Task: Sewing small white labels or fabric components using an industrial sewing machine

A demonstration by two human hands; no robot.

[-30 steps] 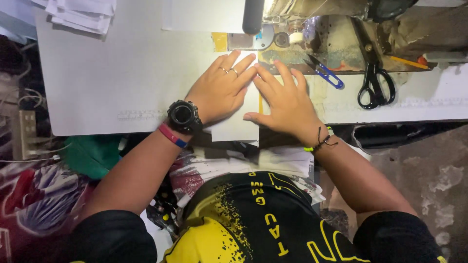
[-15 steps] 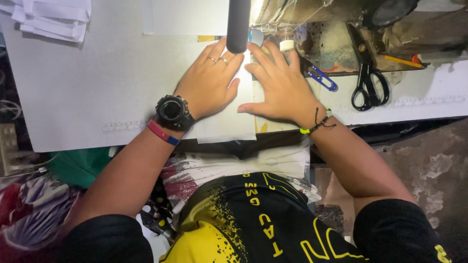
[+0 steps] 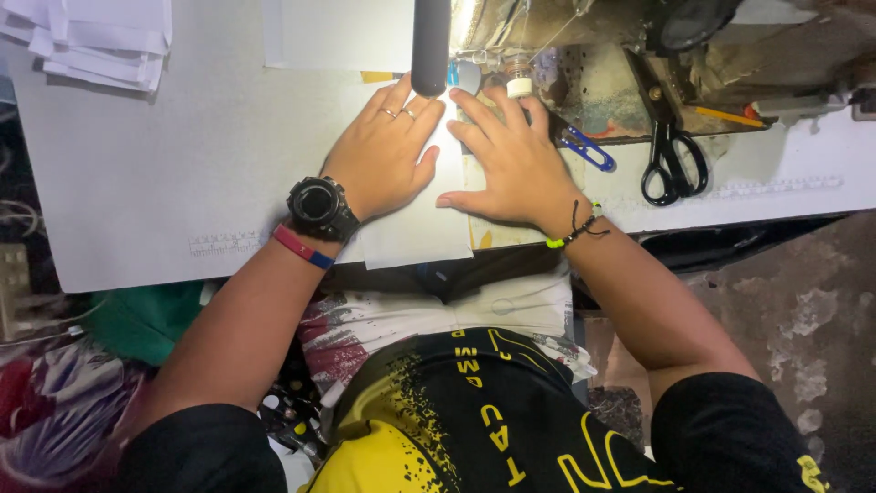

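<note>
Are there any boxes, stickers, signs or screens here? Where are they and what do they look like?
No boxes, signs or screens.
Watch: left wrist, round, black; its face is too dark to tell.
Ruler strip: stuck on the white table, left of the left hand, thin with tiny marks.
Shirt: bottom, black with yellow print.

This is a sewing workshop. A sewing machine (image 3: 584,36) stands at the far edge of a white table (image 3: 164,183), with a printed ruler strip (image 3: 224,244) along the near edge. Black scissors (image 3: 671,155) and blue thread snips (image 3: 584,146) lie beside the machine. A stack of cut white pieces (image 3: 91,36) sits at the far left, and fabric scraps (image 3: 55,411) pile below.
</note>
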